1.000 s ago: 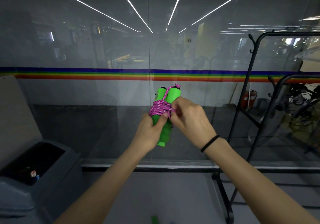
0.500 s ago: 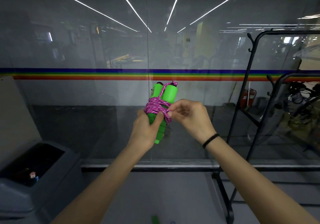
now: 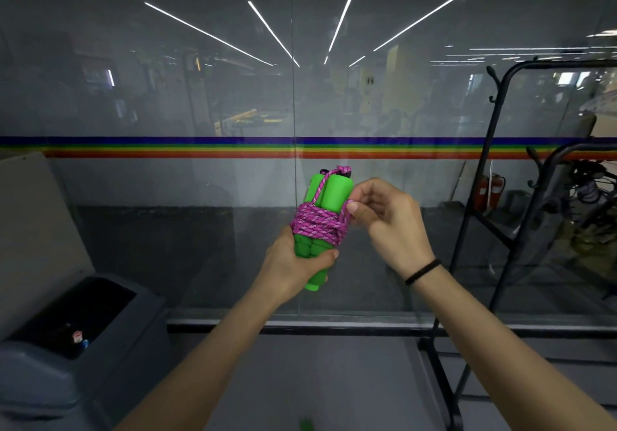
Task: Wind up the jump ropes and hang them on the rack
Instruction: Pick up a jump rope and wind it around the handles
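Near the middle of the frame, the left hand (image 3: 293,263) is curled round the lower part of two bright green foam jump-rope handles (image 3: 334,193). They are held side by side and nearly upright, their tops tipped slightly to the right. A pink and purple braided cord (image 3: 317,225) is wound in many turns round the middle of the pair, and one strand runs up to the black caps at their tops. Just right of the bundle, the right hand (image 3: 390,227) pinches a small loop of this cord between thumb and forefinger at the right edge of the winding. A thin black band (image 3: 422,272) circles its wrist.

A black metal tube rack (image 3: 564,64) with hooks stands at the right of the frame, well apart from the bundle. A grey plastic bin (image 3: 40,380) with a dark opening sits at the lower left. Behind everything is a glass wall (image 3: 167,230) crossed by a horizontal rainbow stripe (image 3: 167,150).
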Available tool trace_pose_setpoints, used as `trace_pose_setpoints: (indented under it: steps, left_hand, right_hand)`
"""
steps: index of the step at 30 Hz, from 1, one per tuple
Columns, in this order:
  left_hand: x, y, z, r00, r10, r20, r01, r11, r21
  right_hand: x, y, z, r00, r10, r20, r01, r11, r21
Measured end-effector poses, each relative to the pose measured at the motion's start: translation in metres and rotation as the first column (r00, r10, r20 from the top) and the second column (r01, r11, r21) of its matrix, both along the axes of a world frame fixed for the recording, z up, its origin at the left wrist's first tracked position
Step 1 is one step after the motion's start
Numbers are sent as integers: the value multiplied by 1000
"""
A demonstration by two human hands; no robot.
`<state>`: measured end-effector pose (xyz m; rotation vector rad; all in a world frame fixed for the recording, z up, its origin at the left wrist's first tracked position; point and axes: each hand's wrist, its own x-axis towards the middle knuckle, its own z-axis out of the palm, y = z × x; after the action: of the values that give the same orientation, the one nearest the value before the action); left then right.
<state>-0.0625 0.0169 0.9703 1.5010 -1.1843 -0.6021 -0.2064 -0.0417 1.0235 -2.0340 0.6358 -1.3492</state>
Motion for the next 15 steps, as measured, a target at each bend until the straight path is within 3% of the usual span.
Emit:
trace_pose_setpoints:
  steps: [9,15]
  left_hand:
    - [5,0,-1,995,-31,-95,31,1000,-3]
    - [5,2,-4,977,-44,-208,43,999,-10]
  right_hand:
    - [-4,3,10,985,8,175,-6,1000,-15]
    - [-1,6,7,991,56,122,-55,998,-16]
